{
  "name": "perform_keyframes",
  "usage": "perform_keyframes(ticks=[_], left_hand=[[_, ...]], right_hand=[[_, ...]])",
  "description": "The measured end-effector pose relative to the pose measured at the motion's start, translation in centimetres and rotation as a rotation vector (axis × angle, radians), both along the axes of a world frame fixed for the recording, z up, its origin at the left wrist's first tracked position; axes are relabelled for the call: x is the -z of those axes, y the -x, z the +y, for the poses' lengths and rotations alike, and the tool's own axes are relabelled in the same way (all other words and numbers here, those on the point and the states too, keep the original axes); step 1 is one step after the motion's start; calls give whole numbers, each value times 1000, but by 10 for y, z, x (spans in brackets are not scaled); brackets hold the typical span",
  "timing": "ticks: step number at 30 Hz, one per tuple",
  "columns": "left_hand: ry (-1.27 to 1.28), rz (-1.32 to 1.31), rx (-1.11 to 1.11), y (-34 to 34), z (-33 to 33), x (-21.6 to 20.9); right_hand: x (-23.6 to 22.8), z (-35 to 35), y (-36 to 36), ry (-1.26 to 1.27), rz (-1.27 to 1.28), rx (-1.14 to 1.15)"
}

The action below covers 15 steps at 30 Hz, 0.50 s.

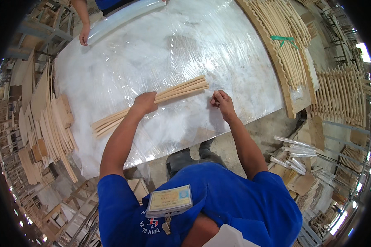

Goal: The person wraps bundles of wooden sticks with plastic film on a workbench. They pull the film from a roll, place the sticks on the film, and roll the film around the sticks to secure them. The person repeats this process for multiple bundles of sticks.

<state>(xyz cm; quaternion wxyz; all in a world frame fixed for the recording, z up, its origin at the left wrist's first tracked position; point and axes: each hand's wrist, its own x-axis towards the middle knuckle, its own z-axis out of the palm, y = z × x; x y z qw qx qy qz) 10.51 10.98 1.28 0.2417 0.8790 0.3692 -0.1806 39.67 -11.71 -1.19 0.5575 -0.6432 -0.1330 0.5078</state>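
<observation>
A small bundle of pale wooden rods [182,89] lies slantwise across the film-covered table [123,78]. My left hand [145,103] is wrapped round the middle of the bundle, and the rods stick out on both sides of it. Just off the bundle's right end, my right hand [222,103] is closed, thumb and fingers pressed together. A tiny pale bit shows at those fingertips, too small to name. Clear plastic film [189,53] spreads wrinkled over the tabletop beneath the rods.
Across the table, another person's hand [85,34] rests by a long roll of clear film [125,18]. Rods tied with a green strap [283,40] lie along the right side. More wooden pieces [55,127] are stacked at left, and plastic-wrapped bundles [294,152] sit lower right.
</observation>
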Motion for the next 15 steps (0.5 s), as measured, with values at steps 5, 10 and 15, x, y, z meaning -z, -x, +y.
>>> perform_keyframes(ticks=[5,10,15], left_hand=[[517,148,-15,0,28,-8],[839,216,-82,4,54,-5],[1069,290,-200,-6,69,-2]], right_hand=[[-18,46,19,-116,-445,-86],[-23,110,39,-240,-954,-78],[-6,129,42,-122,-1143,-260]])
